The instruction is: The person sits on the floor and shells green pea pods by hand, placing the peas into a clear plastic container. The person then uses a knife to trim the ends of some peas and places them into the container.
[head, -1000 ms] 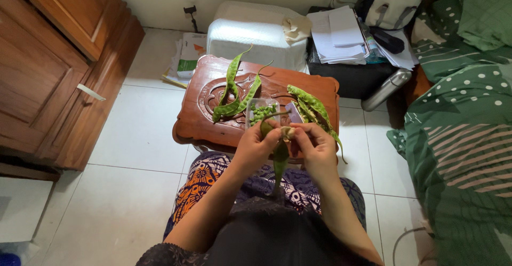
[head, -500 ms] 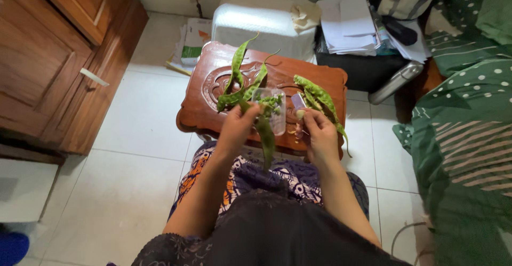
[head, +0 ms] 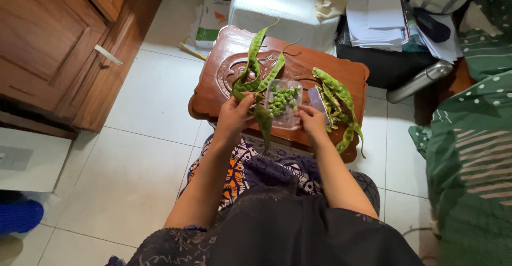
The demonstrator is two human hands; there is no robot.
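I sit at a small carved wooden table [head: 213, 93]. My left hand [head: 232, 119] is shut on a long green bean pod [head: 264, 128] that hangs over the table's near edge. My right hand [head: 312, 123] rests at the near right corner of a clear plastic container [head: 288, 121] of green beans, fingertips touching its rim; whether it holds anything is hidden. Two long pods [head: 254, 66] lie on the table left of the container. A pile of pods [head: 337, 93] lies to its right, beside a pale flat object [head: 318, 98].
A wooden cabinet [head: 48, 47] stands at the left. Behind the table are a white plastic box [head: 277, 10], a stack of papers [head: 376, 15] and a metal flask [head: 421, 79]. Green dotted bedding [head: 469, 138] fills the right side. The floor is white tile.
My hands have parted and moved forward to the table. The left carried the pod to the table's edge; the right, which held a pale bean, now sits at the container's rim.
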